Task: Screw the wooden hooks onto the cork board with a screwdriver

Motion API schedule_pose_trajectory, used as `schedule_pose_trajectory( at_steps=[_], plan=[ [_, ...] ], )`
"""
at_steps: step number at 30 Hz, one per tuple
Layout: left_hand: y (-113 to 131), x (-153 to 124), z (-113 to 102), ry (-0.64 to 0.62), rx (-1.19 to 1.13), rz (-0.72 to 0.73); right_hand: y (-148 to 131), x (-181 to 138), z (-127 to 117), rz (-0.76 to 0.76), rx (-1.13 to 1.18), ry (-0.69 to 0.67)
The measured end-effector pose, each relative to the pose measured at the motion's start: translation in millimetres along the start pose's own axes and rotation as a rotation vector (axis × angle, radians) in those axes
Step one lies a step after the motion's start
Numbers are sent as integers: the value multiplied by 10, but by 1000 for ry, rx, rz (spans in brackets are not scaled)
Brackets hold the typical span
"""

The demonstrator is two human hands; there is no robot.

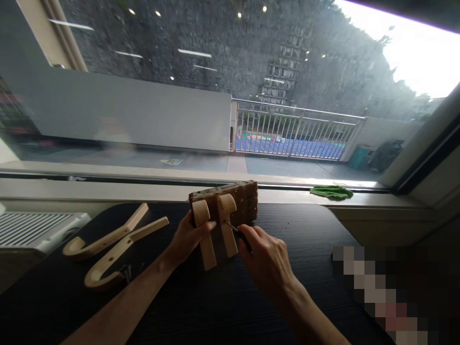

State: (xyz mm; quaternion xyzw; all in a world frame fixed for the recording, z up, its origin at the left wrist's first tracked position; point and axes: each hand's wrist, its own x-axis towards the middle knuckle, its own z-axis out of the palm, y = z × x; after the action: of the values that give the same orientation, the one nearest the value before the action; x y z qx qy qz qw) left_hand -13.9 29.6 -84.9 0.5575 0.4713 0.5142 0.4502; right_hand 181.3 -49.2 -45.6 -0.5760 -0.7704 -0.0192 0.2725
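Observation:
A brown wooden board [244,199] stands on edge on the dark table [201,306], with two pale wooden hooks on its near face. My left hand [185,238] grips the left hook [204,235] and steadies the board. My right hand [266,256] is closed round a thin dark screwdriver [235,231] whose tip touches the right hook [227,225].
Two loose wooden hooks [108,242] lie on the table to the left, with a few dark screws [126,273] beside them. A white radiator [32,230] sits at far left. A green cloth [332,192] lies on the window sill. A blurred patch covers the lower right.

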Motion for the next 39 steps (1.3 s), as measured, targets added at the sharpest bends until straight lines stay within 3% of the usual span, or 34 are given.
schedule_pose_trajectory(
  at_steps=[7,17,23,29,33,39],
  plan=[
    [-5,2,-10,-10,9,13,4,-23,26,-75,-141,36],
    [-47,21,12,0,42,36,-59,-35,123,-69,-153,84],
    [-30,18,8,-7,28,40,-64,-19,155,100,138,79],
    [10,7,18,-2,26,36,30,23,80,267,360,-22],
    [16,2,31,13,31,10,15,8,41,231,276,-26],
    [-37,8,12,10,52,23,9,14,-20,51,-8,65]
  ],
)
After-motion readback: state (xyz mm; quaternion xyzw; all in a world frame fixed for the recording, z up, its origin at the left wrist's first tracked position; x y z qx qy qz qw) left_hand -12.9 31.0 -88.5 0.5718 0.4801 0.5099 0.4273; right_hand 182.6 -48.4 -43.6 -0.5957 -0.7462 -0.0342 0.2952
